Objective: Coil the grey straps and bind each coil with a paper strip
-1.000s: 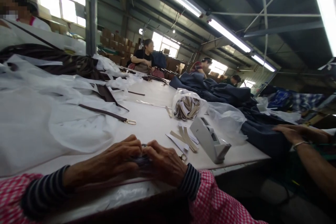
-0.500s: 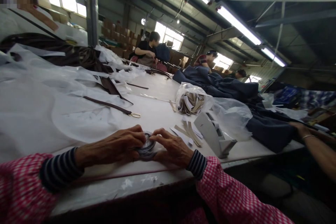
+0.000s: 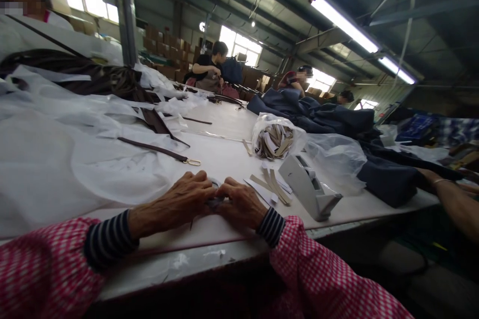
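My left hand [image 3: 179,194] and my right hand [image 3: 239,202] meet at the near part of the table, both with bent fingers closed on a greyish, shiny roll of tape [image 3: 214,203]. Most of the roll is hidden behind my fingers; part of its rim shows between them. To the right of my right hand stands a grey tape dispenser [image 3: 305,187], tilted. Between them lie several beige and white strips [image 3: 275,184]. Beyond my left hand rests a dark brown strap [image 3: 153,148] with a gold-coloured clasp [image 3: 193,162].
A clear plastic bag [image 3: 275,137] full of beige strips stands past the dispenser. Dark blue fabric [image 3: 318,112] covers the right side, where another person's arm [image 3: 449,199] reaches in. White sheeting [image 3: 86,159] and brown straps [image 3: 75,72] lie left. The table edge [image 3: 187,257] is near me.
My hands have come closer together and slightly away from me, with the left moving right. The roll, whose ring shape was plainer before, is now more covered by my fingers.
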`<state>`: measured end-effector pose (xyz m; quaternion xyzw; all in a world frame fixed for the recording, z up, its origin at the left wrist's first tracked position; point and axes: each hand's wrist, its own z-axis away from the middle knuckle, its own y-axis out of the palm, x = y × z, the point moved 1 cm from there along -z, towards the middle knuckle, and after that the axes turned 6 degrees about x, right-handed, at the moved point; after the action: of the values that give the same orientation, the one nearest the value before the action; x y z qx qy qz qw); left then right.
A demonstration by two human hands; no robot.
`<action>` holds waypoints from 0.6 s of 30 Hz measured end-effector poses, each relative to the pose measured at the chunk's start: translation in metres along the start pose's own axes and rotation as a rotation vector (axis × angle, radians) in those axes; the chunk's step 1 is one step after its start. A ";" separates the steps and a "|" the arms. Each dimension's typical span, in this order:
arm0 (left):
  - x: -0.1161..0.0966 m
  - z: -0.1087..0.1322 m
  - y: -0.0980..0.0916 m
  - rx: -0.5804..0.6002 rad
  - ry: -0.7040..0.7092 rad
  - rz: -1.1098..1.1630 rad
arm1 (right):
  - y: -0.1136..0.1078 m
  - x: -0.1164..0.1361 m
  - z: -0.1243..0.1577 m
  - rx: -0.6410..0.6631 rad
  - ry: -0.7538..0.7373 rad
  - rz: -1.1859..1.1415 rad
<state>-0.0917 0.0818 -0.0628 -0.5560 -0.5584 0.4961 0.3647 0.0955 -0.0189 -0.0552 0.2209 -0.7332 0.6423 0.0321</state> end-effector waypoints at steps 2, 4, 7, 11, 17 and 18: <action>0.003 0.000 0.000 0.023 0.031 0.078 | -0.007 -0.004 0.002 0.048 -0.029 0.022; 0.009 0.001 0.000 0.006 0.062 0.139 | -0.008 -0.004 0.003 0.058 -0.048 0.067; 0.016 -0.002 0.007 -0.055 0.050 0.156 | 0.000 0.000 0.002 0.006 -0.008 0.096; 0.018 -0.008 0.021 -0.112 0.026 0.099 | 0.009 0.000 0.001 -0.056 0.043 0.076; 0.012 -0.008 0.021 -0.116 0.014 0.107 | -0.030 -0.024 0.025 0.017 0.185 0.067; 0.011 -0.008 0.019 -0.112 -0.002 0.108 | -0.038 -0.031 0.031 -0.009 0.265 0.153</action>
<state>-0.0807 0.0917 -0.0805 -0.6045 -0.5549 0.4833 0.3051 0.1443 -0.0426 -0.0359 0.0774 -0.7402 0.6630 0.0806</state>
